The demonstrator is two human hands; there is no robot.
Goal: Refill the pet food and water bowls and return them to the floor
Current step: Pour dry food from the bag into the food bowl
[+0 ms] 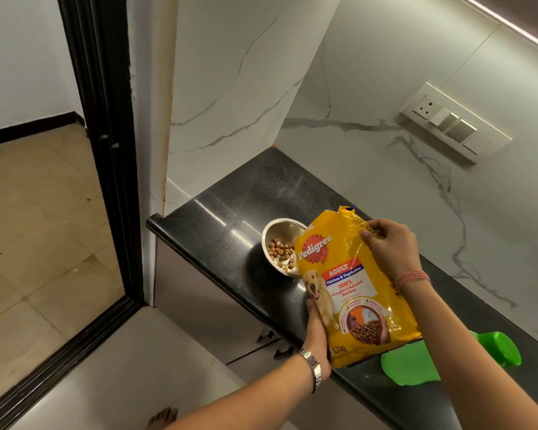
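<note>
Kibble (280, 251) lies in a shallow layer in the steel bowl (280, 243), which stands on the dark counter (224, 218) near its front edge, just past the fingertips of both hands. The yellow food bag (348, 293) is tipped over the bowl, its open top touching or just above the rim and hiding the right part of it. The bag looks soft and crinkly, likely fairly light but shifting as its contents slide, so it wants one hold low and one high. That is how it is held: the left hand (317, 336) is wrapped under the lower left edge, fingers closed against the side; the right hand (389, 249) pinches the upper right edge, fingers together on the film. The bowl should be stiff, smooth and light, best lifted by the rim with both hands once full. Beside the right forearm, a green container (497, 349) lies on the counter; its contents cannot be seen. No water bowl is in view.
</note>
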